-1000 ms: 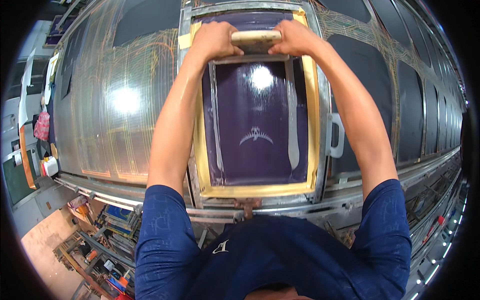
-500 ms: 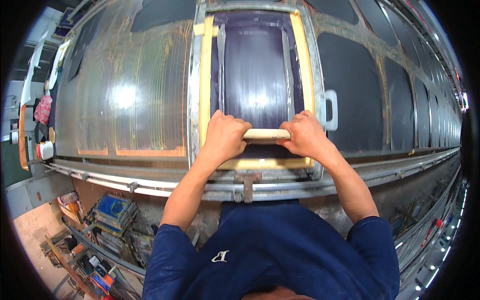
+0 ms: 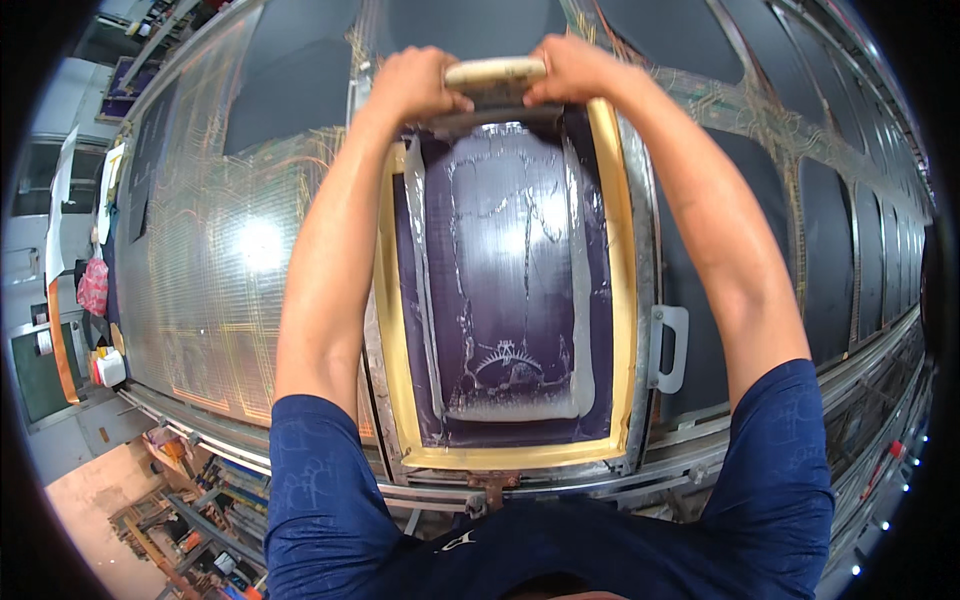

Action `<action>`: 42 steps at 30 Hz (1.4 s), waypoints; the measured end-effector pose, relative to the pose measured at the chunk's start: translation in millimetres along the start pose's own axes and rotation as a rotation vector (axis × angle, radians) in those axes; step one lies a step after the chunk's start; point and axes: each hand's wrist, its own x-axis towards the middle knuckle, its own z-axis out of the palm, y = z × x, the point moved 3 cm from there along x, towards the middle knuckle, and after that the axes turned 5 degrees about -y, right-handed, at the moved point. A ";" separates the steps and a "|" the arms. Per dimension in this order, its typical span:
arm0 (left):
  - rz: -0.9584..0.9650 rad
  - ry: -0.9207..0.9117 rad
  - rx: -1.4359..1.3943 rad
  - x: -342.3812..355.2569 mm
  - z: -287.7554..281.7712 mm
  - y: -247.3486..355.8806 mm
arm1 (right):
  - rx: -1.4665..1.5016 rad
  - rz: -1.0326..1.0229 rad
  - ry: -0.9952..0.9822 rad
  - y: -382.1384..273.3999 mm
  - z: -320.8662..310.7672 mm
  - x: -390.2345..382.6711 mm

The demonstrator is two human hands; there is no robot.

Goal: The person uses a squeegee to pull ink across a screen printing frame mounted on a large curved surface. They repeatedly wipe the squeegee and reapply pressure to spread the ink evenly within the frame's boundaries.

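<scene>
My left hand [image 3: 415, 82] and my right hand [image 3: 572, 70] both grip a squeegee [image 3: 495, 72] with a pale wooden handle, one at each end. The squeegee stands at the far end of a screen printing frame [image 3: 640, 300], its blade partly hidden under the handle. Within the frame, the dark purple mesh [image 3: 500, 240] looks wet, with glossy clear streaks and a white curved pattern near the close end. Yellow tape [image 3: 520, 455] lines the frame's inner edges.
A pale metal handle [image 3: 670, 348] sticks out from the frame's right side. Dark fabric panels [image 3: 730, 200] lie along the long table. A metal rail [image 3: 440, 498] runs along its near edge. At left are a white container [image 3: 108, 368] and a pink bundle [image 3: 93, 286].
Both hands have pushed the squeegee from the near end of the screen to its far end. My arms are now stretched out, and streaks and a pattern show on the mesh.
</scene>
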 end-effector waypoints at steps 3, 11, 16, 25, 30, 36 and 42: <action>-0.029 -0.034 -0.014 1.8 1.2 -10.8 | 0.047 0.003 0.108 -6.0 2.4 1.3; -0.008 -0.062 0.031 -85.5 18.6 24.9 | -0.035 0.072 -0.032 -76.2 22.9 -79.5; 0.031 0.035 -0.070 -216.3 45.1 87.2 | 0.052 -0.058 0.060 -135.3 84.0 -186.1; 0.080 0.184 -0.068 -398.9 71.8 170.9 | 0.049 -0.056 0.042 -238.4 135.5 -340.4; 0.156 0.107 -0.030 -395.5 66.5 174.2 | 0.212 0.343 0.519 -141.8 105.4 -337.3; 0.142 0.258 -0.113 -442.0 56.6 198.8 | 0.375 0.795 0.606 -49.7 152.5 -330.5; 0.197 0.260 0.008 -473.5 91.7 218.7 | 0.540 0.808 0.744 -64.8 154.3 -338.2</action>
